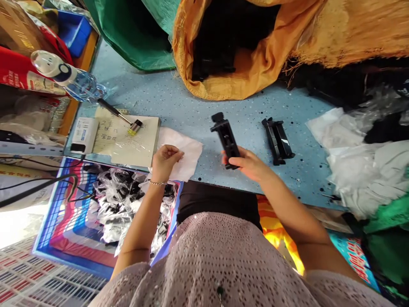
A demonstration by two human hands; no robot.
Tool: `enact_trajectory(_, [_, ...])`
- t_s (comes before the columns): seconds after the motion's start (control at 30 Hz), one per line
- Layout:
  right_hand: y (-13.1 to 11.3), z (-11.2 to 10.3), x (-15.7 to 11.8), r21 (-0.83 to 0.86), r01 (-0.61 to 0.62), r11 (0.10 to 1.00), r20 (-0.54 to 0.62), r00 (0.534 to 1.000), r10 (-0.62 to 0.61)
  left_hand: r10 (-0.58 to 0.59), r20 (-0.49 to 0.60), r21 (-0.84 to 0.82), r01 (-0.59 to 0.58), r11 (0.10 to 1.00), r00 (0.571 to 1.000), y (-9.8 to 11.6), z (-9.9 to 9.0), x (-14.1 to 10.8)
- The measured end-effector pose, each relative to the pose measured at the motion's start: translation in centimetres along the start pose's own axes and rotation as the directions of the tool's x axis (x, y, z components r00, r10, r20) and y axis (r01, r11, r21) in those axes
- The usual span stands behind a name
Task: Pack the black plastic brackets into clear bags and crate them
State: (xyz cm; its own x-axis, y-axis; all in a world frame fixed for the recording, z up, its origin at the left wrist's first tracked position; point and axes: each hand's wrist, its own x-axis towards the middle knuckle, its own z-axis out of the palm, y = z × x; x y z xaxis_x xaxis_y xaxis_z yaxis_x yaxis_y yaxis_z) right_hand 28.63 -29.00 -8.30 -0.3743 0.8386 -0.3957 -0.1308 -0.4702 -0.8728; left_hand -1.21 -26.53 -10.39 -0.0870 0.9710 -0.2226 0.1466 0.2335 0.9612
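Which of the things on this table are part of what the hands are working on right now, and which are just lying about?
In hand:
- black clamp part, held at its near end by the right hand
- white cloth, pinched by the left hand

Lying about:
- second black clamp part, apart on the table
- water bottle
- small brush
- orange sack

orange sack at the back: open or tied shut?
Open. The orange woven sack lies on the blue table with its mouth gaping toward the camera; dark black items show inside.
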Motion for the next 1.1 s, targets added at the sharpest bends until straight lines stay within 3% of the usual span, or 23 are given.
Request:
enact_trajectory(0.1, [1.0,4.8,2.7,0.297,-0.117,0.948,0.195,0.979,0.06,0.083,-0.005,-0.072,-0.083,0.994,0.997,0.9,0.6,-1.0])
enact_trajectory(0.13, [1.3,5.9,3.6,0.32,-0.149,0.936,0.217,0.973,0.081,0.135,0.027,-0.008,-0.135,0.991,0.99,1.1,0.7,-1.4])
enact_trajectory(0.2, [1.8,7.2,4.7,0.294,-0.11,0.949,0.134,0.988,0.073,0.254,0.103,0.232,-0.271,0.934,0.962,1.6,0.2,-2.0])
enact_trajectory(0.27, [2.0,6.8,4.6,0.181,0.027,0.983,-0.033,0.999,-0.021,0.336,0.181,0.485,-0.382,0.787,0.924,1.9,-0.9,-2.3])
enact_trajectory(0.33, [1.8,5.4,3.2,0.009,0.121,0.993,-0.082,0.989,-0.12,0.359,0.231,0.603,-0.423,0.676,0.904,2.0,-1.9,-2.2])
enact_trajectory(0.47, [1.4,3.5,-0.5,-0.404,0.161,0.9,0.106,0.986,-0.128,0.369,0.261,0.575,-0.451,0.683,0.892,1.9,-2.5,-2.0])
enact_trajectory(0.53, [1.7,3.6,-1.2,-0.57,0.13,0.812,0.041,0.991,-0.129,0.427,0.294,0.557,-0.517,0.65,0.855,1.8,-1.7,-2.6])
enact_trajectory(0.6, [2.4,4.2,-1.0,-0.608,0.056,0.792,-0.089,0.986,-0.138,0.508,0.376,0.532,-0.63,0.566,0.775,1.5,-0.7,-3.8])
enact_trajectory(0.67, [3.1,4.9,-0.1,-0.481,0.007,0.877,-0.15,0.984,-0.09,0.553,0.502,0.459,-0.747,0.481,0.665,1.1,0.5,-5.1])
enact_trajectory(0.73, [3.6,5.6,0.6,-0.173,-0.039,0.984,-0.068,0.997,0.028,0.571,0.578,0.369,-0.811,0.454,0.583,0.4,1.4,-5.9])
enact_trajectory(0.8, [3.9,6.2,0.9,0.187,-0.123,0.975,0.095,0.99,0.107,0.6,0.542,0.338,-0.806,0.486,0.589,-0.3,1.8,-6.0])
enact_trajectory(0.87, [4.1,6.7,0.7,0.412,-0.165,0.896,0.181,0.979,0.097,0.632,0.427,0.367,-0.763,0.532,0.647,-0.8,1.8,-5.5])
enact_trajectory(0.93, [4.3,6.8,0.3,0.481,-0.144,0.865,0.173,0.983,0.067,0.659,0.357,0.393,-0.747,0.536,0.662,-1.2,1.8,-5.0])
enact_trajectory(0.97, [4.4,6.8,0.1,0.473,-0.127,0.872,0.155,0.986,0.059,0.676,0.369,0.389,-0.766,0.511,0.638,-1.2,1.9,-5.0])
enact_trajectory(1.03, [4.6,6.6,-0.2,0.383,-0.073,0.921,0.083,0.996,0.045,0.692,0.465,0.333,-0.833,0.442,0.552,-1.1,2.5,-5.4])
enact_trajectory(1.1, [4.6,6.5,-0.6,0.155,0.026,0.987,-0.061,0.998,-0.017,0.681,0.565,0.241,-0.883,0.403,0.465,-0.8,3.3,-6.0])
